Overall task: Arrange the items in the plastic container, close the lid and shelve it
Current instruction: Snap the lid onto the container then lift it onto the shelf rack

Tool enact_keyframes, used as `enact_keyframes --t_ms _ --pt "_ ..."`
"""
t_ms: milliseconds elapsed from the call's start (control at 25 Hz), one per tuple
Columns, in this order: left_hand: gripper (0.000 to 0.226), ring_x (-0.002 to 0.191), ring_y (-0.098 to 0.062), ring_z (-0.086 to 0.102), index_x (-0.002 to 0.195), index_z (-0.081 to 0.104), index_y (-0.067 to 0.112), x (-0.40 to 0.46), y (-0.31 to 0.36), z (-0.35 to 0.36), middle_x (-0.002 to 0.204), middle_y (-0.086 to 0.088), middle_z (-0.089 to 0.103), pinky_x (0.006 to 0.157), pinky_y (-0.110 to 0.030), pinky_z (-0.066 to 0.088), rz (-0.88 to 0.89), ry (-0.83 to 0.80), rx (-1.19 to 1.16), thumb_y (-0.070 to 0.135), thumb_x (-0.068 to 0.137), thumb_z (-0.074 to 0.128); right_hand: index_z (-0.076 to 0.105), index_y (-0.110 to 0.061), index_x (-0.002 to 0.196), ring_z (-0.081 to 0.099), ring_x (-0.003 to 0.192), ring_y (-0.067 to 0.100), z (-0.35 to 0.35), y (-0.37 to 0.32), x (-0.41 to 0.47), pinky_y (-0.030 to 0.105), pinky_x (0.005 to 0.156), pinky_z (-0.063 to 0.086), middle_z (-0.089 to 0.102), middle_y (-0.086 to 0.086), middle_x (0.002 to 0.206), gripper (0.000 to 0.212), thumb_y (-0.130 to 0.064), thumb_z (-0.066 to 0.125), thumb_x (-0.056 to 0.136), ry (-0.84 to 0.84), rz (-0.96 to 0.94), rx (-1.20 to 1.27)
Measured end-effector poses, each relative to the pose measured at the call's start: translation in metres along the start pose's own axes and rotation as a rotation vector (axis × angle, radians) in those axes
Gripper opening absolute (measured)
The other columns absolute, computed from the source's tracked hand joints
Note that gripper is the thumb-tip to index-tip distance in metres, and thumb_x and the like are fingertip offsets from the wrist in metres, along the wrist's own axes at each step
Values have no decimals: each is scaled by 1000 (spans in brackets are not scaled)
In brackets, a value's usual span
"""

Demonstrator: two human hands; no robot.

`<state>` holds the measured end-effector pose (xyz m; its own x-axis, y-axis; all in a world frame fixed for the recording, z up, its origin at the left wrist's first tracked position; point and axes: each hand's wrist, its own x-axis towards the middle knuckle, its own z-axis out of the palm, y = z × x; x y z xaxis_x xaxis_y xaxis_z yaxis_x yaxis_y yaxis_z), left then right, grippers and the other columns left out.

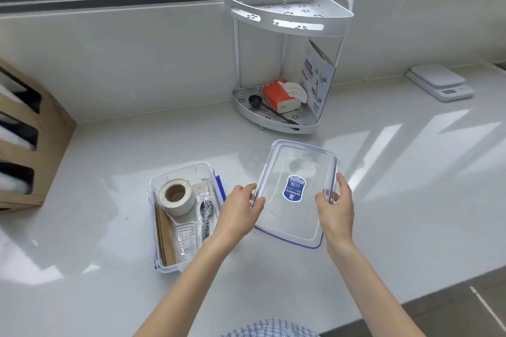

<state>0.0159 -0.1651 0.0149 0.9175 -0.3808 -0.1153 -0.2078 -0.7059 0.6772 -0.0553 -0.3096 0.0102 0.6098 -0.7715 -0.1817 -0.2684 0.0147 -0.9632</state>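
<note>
While the plastic container (185, 216) sits open on the pale countertop (397, 200), its clear lid (297, 194) is held just to the right of it, tilted, near edge lowest; whether that edge touches the countertop cannot be told.

Left hand (241, 212): grasps the lid's left rim, thumb on top, fingers curled beneath; wrist crosses the container's right wall.
Right hand (335, 208): grasps the lid's right rim, thumb laid on the upper face, fingers wrapped round the edge.
Lid: transparent, blue seal line around the border, blue label (294, 189) at centre.

Contents of the container:
- roll of white tape (176, 195), toward the far end, leaning;
- strip of corrugated cardboard (164, 241), along the left wall;
- stack of clear plastic cups (184, 241), lying at the near end, right of the cardboard;
- wrapped cutlery (206, 212), along the right wall.
Blue latch (219, 186) visible outside the container's right wall.

Beyond the container, against the wall: white two-tier corner shelf (287, 8). Lower tier holds an orange tissue pack (282, 96), a black spoon (262, 105) and a printed card (319, 79) standing on edge. Far right of the container: white kitchen scale (440, 82). Left of the container: wooden rack (27, 145).
</note>
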Motion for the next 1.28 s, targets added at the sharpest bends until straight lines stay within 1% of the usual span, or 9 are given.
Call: enact_keyframes --t_ms 120,320,520,640,720,800,920,1040,1280 --pt "40 99 -25 58 127 49 13 -6 -8 -23 114 -13 58 90 -29 40 -7 113 -61 25 89 50 35 -15 135 49 100 12 19 -9 -3 24 86 37 39 4 130 52 -3 49 86 -45 -15 25" --pt "40 85 -19 55 125 53 13 -23 -40 -57 101 -9 59 83 -25 39 -81 245 -97 27 87 54 40 -17 133 54 106 12 57 -18 -18 27 95 40 55 8 130 47 -9 52 88 -264 -71 -8" --pt "32 83 -18 49 112 57 11 -47 -79 -68 90 -3 54 75 -23 34 -227 302 -119 28 85 57 32 -20 140 41 131 13 94 -22 -35 23 105 29 41 -4 146 53 -11 48 90 -493 -159 -186" --pt "21 82 -22 50 100 56 10 -57 -95 -76 87 -4 52 73 -25 33 -302 297 -100 26 85 55 30 -21 141 37 135 16 112 -19 -41 28 110 27 38 -3 148 55 -10 47 90 -596 -212 -286" --pt "18 89 -27 55 95 56 11 -62 -105 -80 89 -5 52 73 -26 35 -340 278 -82 27 86 55 30 -21 141 39 132 18 124 -17 -46 24 105 29 41 -2 146 55 -6 44 89 -654 -196 -308" --pt "18 95 -29 58 90 56 11 -65 -111 -80 90 -6 52 74 -26 36 -346 269 -69 28 86 54 28 -19 141 38 133 18 132 -15 -49 23 104 28 38 -2 147 55 -5 40 89 -684 -176 -328" --pt "29 102 -25 57 108 59 8 -67 -115 -79 102 -4 48 79 -23 37 -365 278 -82 28 87 54 23 -18 144 29 139 17 138 -10 -48 28 112 23 28 -3 153 57 -7 38 90 -706 -145 -370" --pt "26 97 -23 56 102 61 8 -68 -118 -78 98 -2 47 77 -25 39 -385 279 -106 27 85 55 22 -18 143 29 139 17 140 -6 -49 27 111 23 28 -3 152 55 -9 39 91 -722 -123 -387" --pt "27 90 -21 57 109 59 10 -65 -121 -81 101 -5 59 79 -25 39 -457 267 -279 17 83 55 21 -19 144 28 140 15 142 -2 -52 24 110 21 28 -3 153 55 -11 41 93 -738 -149 -412"
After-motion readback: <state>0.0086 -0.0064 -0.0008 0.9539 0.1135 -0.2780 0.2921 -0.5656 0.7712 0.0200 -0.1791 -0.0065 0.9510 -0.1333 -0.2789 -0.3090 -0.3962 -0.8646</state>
